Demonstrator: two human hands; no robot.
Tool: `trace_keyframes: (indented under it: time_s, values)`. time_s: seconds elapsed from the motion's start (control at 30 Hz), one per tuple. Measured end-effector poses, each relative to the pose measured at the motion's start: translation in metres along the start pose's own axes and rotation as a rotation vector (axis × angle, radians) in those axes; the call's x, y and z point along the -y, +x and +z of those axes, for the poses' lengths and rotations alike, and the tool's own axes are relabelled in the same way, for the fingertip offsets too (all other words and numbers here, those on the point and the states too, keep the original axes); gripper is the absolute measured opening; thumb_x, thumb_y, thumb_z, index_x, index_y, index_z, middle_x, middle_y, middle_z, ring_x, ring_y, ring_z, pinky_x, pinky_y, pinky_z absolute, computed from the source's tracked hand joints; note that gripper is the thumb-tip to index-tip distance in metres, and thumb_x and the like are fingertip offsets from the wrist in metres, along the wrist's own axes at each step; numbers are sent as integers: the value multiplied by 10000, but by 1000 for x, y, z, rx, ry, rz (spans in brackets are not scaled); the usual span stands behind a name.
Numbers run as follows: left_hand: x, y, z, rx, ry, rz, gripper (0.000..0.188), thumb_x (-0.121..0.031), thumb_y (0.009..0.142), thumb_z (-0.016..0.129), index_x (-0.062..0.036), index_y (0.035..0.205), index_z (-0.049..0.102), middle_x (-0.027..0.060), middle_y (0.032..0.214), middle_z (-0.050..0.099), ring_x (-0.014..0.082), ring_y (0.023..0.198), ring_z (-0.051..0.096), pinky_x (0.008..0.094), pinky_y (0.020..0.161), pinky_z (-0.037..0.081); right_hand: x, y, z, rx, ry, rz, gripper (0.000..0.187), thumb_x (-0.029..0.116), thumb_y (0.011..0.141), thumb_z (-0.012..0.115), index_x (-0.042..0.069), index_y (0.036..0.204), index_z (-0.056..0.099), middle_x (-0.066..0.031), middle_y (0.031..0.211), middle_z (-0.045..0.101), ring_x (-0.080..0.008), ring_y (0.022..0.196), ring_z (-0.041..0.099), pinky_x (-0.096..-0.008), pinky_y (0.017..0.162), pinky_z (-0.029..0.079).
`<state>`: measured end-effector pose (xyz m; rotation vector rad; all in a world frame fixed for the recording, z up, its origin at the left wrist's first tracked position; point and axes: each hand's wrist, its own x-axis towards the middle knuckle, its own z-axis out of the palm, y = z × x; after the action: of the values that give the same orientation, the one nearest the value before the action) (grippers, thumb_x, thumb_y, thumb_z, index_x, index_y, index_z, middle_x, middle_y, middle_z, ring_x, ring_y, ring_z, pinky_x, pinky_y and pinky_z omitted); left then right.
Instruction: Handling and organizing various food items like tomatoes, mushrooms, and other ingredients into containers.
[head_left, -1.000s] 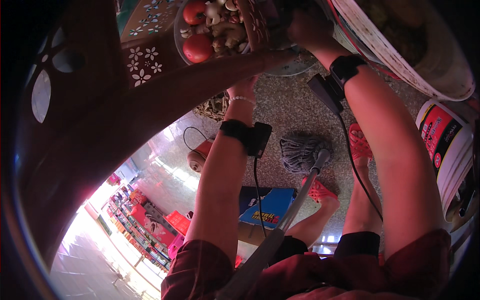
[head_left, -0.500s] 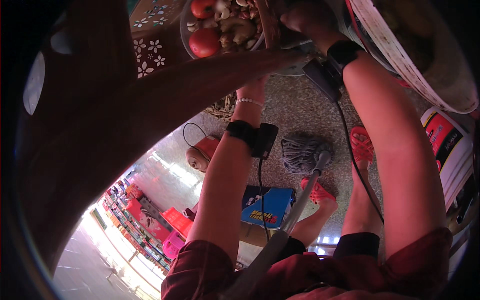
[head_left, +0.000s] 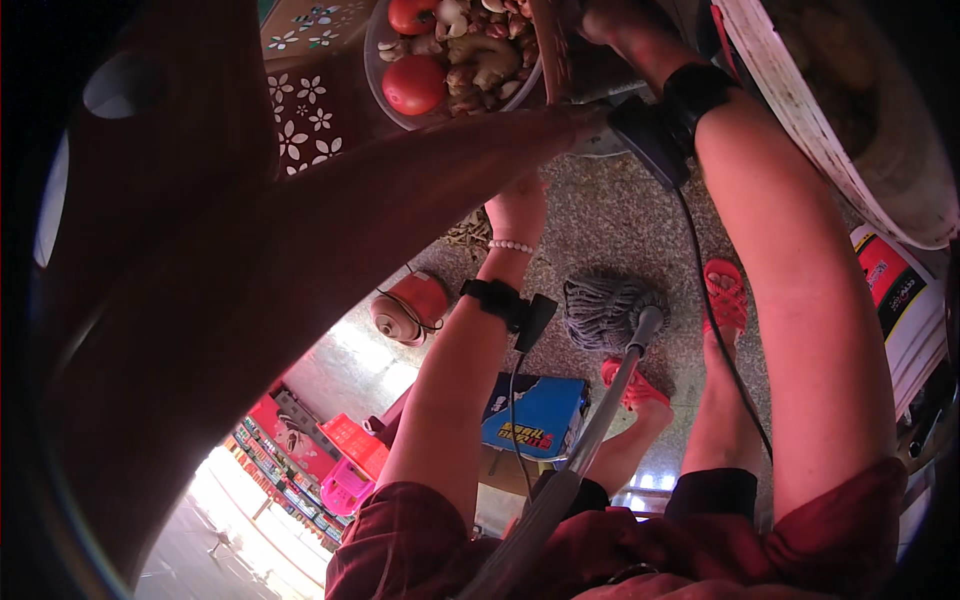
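In the head view, the left hand (head_left: pixel 518 208) is at the far middle, its fingers passing behind a dark brown bar (head_left: pixel 400 180) that sweeps in from the left; whether they are curled around anything I cannot tell. The right hand (head_left: pixel 612 24) is farther off and to the right, deep in shadow — it seems close to a reddish-brown basket edge (head_left: pixel 552 50), but its grip and how wide the fingers are spread cannot be made out.

Just left of that edge sits a clear bowl (head_left: pixel 374 82) with tomatoes (head_left: pixel 415 84) and ginger (head_left: pixel 490 62). A large tub (head_left: pixel 800 95) with a pale rim stands at the far right. Nearer, a grey mop head (head_left: pixel 605 310) rests on the speckled floor (head_left: pixel 590 220) — a blue-topped box (head_left: pixel 535 410) lies left of its handle (head_left: pixel 605 410).
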<state>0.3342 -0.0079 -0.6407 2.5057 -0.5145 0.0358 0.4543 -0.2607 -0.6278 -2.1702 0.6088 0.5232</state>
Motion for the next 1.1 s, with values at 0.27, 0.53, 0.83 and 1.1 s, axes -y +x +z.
trace_keyframes:
  time_s: [0.27, 0.53, 0.83, 1.1]
  values:
    - [-39, 27, 18, 208, 102, 121, 178, -104, 817, 529, -41, 982, 553, 173, 877, 570, 335, 728, 584, 392, 630, 478, -52, 63, 30, -51, -50, -332, 306, 318, 781, 584, 49, 912, 645, -187, 971, 608, -306, 955, 580, -365, 745, 459]
    - [-51, 49, 23, 183, 85, 168, 211, -163, 819, 510, -32, 973, 569, 211, 968, 560, 376, 934, 524, 446, 793, 419, -7, -22, -7, -203, 151, -91, 226, 262, 756, 600, 51, 811, 659, -184, 858, 628, -312, 838, 603, -389, 693, 462]
    - [-68, 52, 33, 241, 325, 130, 249, -197, 814, 467, -52, 980, 581, 178, 1016, 571, 354, 975, 526, 426, 837, 415, 1, -37, -19, -145, 204, 23, 374, 322, 832, 527, -35, 794, 632, -215, 799, 623, -334, 796, 613, -401, 695, 463]
    - [-59, 49, 34, 354, 300, 81, 317, -124, 762, 490, -71, 1067, 558, 180, 1068, 546, 347, 1015, 504, 423, 872, 397, -9, -25, -10, -144, 104, -26, 550, 462, 836, 484, -71, 844, 619, -261, 833, 607, -367, 866, 595, -407, 746, 460]
